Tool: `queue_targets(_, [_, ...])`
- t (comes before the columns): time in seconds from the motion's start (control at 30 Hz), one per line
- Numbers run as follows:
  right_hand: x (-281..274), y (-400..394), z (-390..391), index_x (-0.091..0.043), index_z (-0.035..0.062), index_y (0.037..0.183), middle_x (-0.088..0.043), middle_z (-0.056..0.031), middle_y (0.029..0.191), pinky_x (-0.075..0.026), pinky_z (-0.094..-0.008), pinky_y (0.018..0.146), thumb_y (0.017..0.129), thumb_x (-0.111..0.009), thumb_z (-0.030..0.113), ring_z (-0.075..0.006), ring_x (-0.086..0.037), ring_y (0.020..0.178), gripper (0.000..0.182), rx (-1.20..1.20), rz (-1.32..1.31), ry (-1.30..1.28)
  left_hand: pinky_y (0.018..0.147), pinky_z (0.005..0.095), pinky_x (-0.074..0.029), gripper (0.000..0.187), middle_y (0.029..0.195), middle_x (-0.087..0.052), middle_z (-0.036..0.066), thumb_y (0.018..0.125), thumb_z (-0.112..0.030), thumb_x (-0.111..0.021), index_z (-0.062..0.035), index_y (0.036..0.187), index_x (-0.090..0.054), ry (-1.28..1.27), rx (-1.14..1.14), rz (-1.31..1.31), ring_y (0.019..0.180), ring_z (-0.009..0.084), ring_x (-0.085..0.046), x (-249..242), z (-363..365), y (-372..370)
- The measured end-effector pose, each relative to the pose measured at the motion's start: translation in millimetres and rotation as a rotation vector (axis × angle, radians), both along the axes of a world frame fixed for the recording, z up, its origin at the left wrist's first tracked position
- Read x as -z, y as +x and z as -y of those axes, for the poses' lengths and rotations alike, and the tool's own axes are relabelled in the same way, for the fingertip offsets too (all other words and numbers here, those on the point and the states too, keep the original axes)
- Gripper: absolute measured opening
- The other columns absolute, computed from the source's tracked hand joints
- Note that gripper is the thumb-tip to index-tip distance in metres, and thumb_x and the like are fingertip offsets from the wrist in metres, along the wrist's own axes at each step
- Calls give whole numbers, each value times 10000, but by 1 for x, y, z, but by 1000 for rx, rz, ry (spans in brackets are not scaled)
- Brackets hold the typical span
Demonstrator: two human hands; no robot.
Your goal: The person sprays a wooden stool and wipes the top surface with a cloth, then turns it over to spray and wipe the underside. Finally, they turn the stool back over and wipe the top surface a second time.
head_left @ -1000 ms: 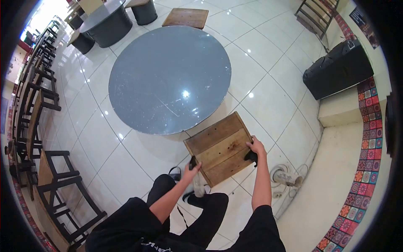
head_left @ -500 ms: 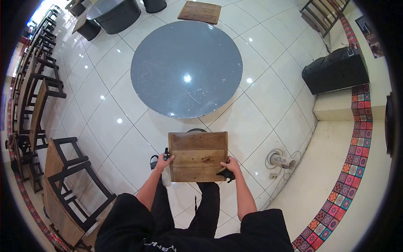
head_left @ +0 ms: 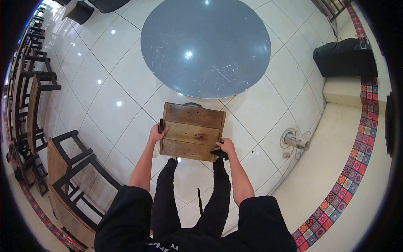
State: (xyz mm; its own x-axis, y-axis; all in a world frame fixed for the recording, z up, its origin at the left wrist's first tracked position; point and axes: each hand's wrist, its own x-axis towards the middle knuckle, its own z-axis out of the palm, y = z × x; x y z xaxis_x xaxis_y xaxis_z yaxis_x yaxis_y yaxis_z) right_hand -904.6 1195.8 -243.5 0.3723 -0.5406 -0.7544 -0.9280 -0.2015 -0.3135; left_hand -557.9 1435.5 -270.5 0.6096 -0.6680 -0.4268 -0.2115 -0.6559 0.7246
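A square wooden stool [head_left: 192, 132] with a planked top is in front of my legs, slightly turned. My left hand [head_left: 157, 134] is closed at its left edge, the thumb on the top. That hand also has a spray bottle [head_left: 160, 125] with a black trigger head; its pale body is mostly hidden. At the stool's right edge my right hand [head_left: 227, 145] is closed, with a black cloth [head_left: 220, 153] bunched under the fingers. The round grey table [head_left: 205, 48] stands just beyond the stool. Part of a dark round shape shows between them.
Wooden benches with black frames [head_left: 79, 168] line the left side. A black box-like case [head_left: 346, 58] rests on the ledge at the right wall, above a patterned tile strip [head_left: 354, 161]. A pipe fitting [head_left: 296, 140] sticks out low on the right. Dark stools [head_left: 78, 11] stand far left.
The stool and both hands have shifted forward, nearer the round table, and the stool has turned slightly clockwise. The view has moved forward too, and my legs are wider apart.
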Motion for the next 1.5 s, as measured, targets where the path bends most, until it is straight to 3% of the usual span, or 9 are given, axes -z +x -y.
queue_targets(0.27, [21,9,-10,-684,26,1099,-691,-197,1082,-516,-442,882,855,-693,441,-371,-651,1031,482,148,26,-64,606,380,-474,477,657,-624,123,785,-457,-755,-2,889,-652,25,-26,-86,599,245,-585,-4,16,17])
queue_targets(0.73, [12,37,20,-545,-30,1270,-660,-250,1139,-504,-450,917,891,-640,490,-413,-628,1078,651,24,-25,2,572,330,-444,411,630,-588,67,801,-398,-760,-16,905,-650,43,47,-64,573,160,-519,-13,29,35])
queue_targets(0.83, [-21,37,28,-466,-31,1324,-638,-303,1140,-501,-451,926,865,-691,420,-432,-619,1087,681,124,-11,-11,521,304,-406,246,572,-532,30,830,-192,-741,-39,997,-645,-362,-117,202,527,110,-470,-60,32,24])
queue_targets(0.9, [-43,30,29,-419,-29,1339,-619,-340,1139,-495,-454,942,811,-753,359,-448,-609,1096,735,222,25,-81,508,285,-390,181,559,-507,15,836,-117,-721,-50,988,-648,-343,-175,101,519,84,-457,-98,14,12])
queue_targets(1.0, [-89,25,15,-402,-46,1336,-612,-336,1163,-496,-443,937,756,-796,336,-430,-623,1092,798,180,44,40,519,276,-392,120,610,-518,10,842,-124,-716,-57,909,-641,-214,-251,7,546,72,-461,-149,-33,-27])
queue_targets(1.13, [-101,14,-8,-570,-111,1162,-647,-318,1103,-492,-435,904,814,-735,418,-392,-622,1102,654,-273,-125,294,547,310,-433,182,612,-550,64,840,-142,-727,-34,788,-590,-227,-295,79,542,159,-536,-230,-88,-78])
queue_targets(1.23, [-138,32,-47,-612,-83,1050,-672,-250,1062,-485,-424,897,907,-634,417,-355,-625,1091,520,-214,-182,324,542,323,-446,175,610,-559,79,852,-150,-698,-28,780,-594,-200,-370,52,544,184,-565,-270,-136,-106])
queue_targets(1.3, [-153,40,-76,-597,-47,1131,-687,-225,1029,-474,-410,888,985,-543,377,-354,-632,1033,452,-195,320,338,529,297,-455,198,613,-566,52,890,-178,-667,-26,786,-595,-250,-508,-18,546,151,-574,-295,-163,-118])
queue_targets(1.5, [-208,107,-154,-604,10,1204,-660,-118,1029,-454,-344,912,1018,-517,314,-235,-587,987,367,-113,519,271,562,262,-443,169,683,-548,0,864,-138,-690,-31,867,-559,-378,-626,-128,603,84,-524,-353,-224,-107])
